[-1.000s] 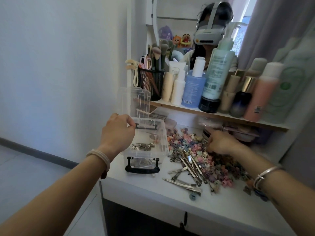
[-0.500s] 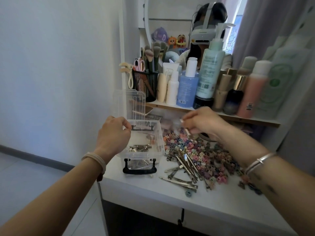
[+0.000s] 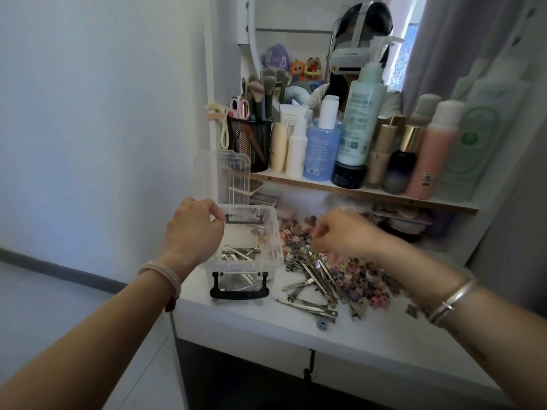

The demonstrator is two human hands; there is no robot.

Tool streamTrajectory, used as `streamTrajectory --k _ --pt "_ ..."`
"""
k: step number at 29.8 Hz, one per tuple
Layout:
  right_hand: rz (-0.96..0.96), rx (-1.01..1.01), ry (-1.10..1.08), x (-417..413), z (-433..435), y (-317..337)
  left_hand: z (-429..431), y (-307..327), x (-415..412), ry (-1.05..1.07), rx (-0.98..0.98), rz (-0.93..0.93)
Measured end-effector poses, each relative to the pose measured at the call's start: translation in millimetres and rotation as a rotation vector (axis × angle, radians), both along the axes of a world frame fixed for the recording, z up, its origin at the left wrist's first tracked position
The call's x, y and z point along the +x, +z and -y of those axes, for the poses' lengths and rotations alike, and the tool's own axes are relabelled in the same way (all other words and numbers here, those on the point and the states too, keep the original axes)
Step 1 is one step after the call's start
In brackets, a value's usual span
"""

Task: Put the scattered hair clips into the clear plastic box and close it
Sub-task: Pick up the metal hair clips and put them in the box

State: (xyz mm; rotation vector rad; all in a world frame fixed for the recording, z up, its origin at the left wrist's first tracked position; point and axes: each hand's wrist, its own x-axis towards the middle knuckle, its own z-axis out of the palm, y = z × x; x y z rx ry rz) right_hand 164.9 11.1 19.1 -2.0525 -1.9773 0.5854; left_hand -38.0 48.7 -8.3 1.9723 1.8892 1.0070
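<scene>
**Box being steadied as clips are going in**

The left hand (image 3: 192, 230) is gripping the far left rim of the clear plastic box (image 3: 273, 250), fingers curled over the edge beside the rear black latch, and is pinning it to the white tabletop (image 3: 296, 338). The right hand (image 3: 340, 232) is hovering over the heap of small coloured clips (image 3: 355, 273) just right of the box. Its fingers are curling downward, but blur is hiding whether its grip is closing on a clip or on nothing.

The box's lid (image 3: 222, 176) is standing upright at the back, and a few metal clips (image 3: 239, 251) are lying inside. Most of the job appears to be waiting: the heap and the loose long clips (image 3: 313, 281) are spreading across the tabletop toward its front edge.

The step looks best done in small pinches carried low over the right wall and let go well inside. The left hand should be holding firm meanwhile, since so light a box is likely to slide. The clips nearest the front edge seem the easiest to sweep off. The long ones will probably need laying flat, so that nothing is resting across the rim when the lid comes down.

Behind, a wooden shelf (image 3: 370, 195) is carrying bottles and a black mesh cup (image 3: 251, 140) of brushes. A round mirror (image 3: 296, 39) is reflecting a person in a headset. A pale wall (image 3: 88, 113) and grey floor (image 3: 44, 306) are lying to the left.
</scene>
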Motion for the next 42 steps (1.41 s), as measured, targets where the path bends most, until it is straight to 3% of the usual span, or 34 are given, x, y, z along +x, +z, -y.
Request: streamTrajectory --k 2,6,21,23,28,30,32,37,42 --pt "0.147 -0.111 0.009 4.5 5.3 -14.5 0.8 0.3 0.6 0.001 0.002 -0.003" --pt "0.338 -0.071 0.032 1.9 3.3 -34.1 2.0 0.6 1.4 0.007 0.000 -0.005" --pt "0.177 0.079 -0.112 10.3 -3.8 -26.2 2.0 0.2 0.1 -0.001 -0.002 -0.002" --pt "0.081 0.104 -0.126 6.8 -6.5 -14.7 1.8 0.1 0.0 -0.002 -0.003 0.001" --pt "-0.504 0.078 0.041 -32.1 -7.1 26.2 2.8 -0.2 0.7 -0.008 -0.014 0.010" --pt "-0.574 -0.007 0.127 -48.9 -9.3 30.0 3.4 0.2 -0.2 -0.010 -0.017 0.011" --pt "-0.450 -0.040 0.146 -56.1 -11.4 27.8 3.6 0.3 -1.2 -0.008 -0.015 0.013" --pt "-0.076 0.213 0.041 -19.3 -18.1 14.0 4.1 0.6 -0.9 -0.002 -0.013 0.017" --pt "0.121 -0.018 0.085 5.0 -21.2 -27.7 3.7 -0.1 -0.5 -0.001 -0.008 0.023"
